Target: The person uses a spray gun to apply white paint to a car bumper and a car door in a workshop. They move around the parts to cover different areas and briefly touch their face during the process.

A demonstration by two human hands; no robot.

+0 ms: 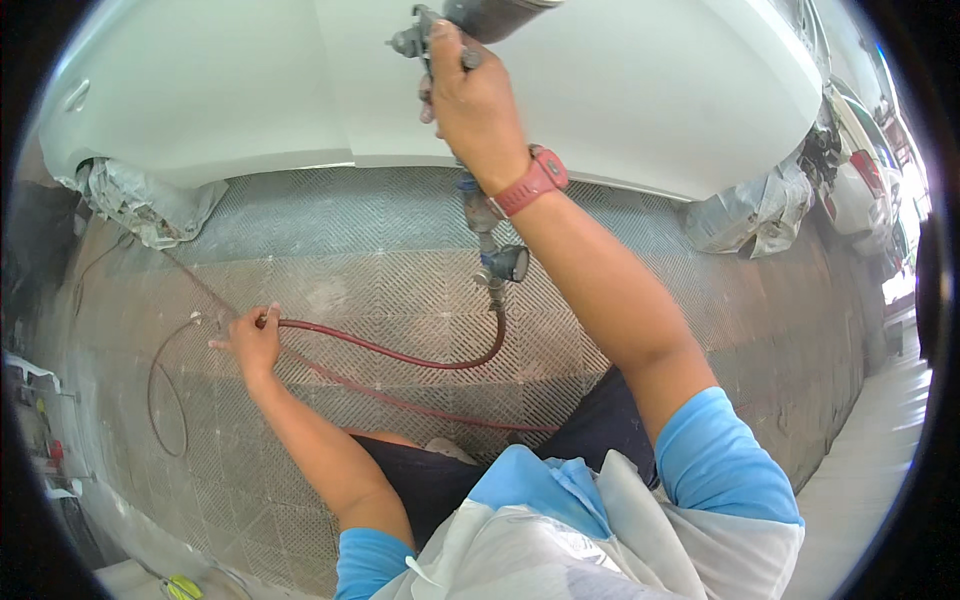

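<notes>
My right hand (478, 105) is wrapped round a spray gun (410, 42) with a dark cup (495, 14) on top, raised in front of a white car's side (330, 90). Below the grip hang a blue-and-grey air filter (479, 212) and a round gauge (510, 263). From there a red air hose (440, 364) loops down and across to the left. My left hand (254, 340) pinches that hose between thumb and fingers, off to the left and lower than the gun. The spray gun's trigger is mostly hidden by my fingers.
Wheels at both ends of the car are wrapped in crumpled plastic, the left cover (150, 200) and the right cover (755, 205). More hose (160, 400) trails over the ribbed floor (300, 440). Another vehicle (862, 190) stands at the far right.
</notes>
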